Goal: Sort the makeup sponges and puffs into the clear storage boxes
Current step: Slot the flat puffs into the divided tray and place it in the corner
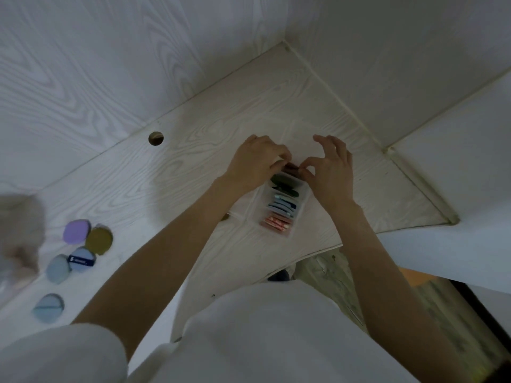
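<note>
A clear storage box (301,201) lies on the white wood-grain table in front of me. It holds upright puffs in rows: dark green (284,183) at the far end, light blue (283,205) in the middle, pink-red (276,223) nearest me. My left hand (254,161) and my right hand (330,167) meet at the box's far end, fingertips pinching a dark brown puff (291,167) that is mostly hidden by the fingers. A second clear box (298,134) lies just beyond the hands, faint and hard to make out.
Loose puffs lie at the left: a purple one (77,231), an olive one (99,241), a blue one with a dark band (81,259) and two pale blue ones (56,268) (49,307). A cable hole (155,138) opens in the tabletop. Walls close the corner behind.
</note>
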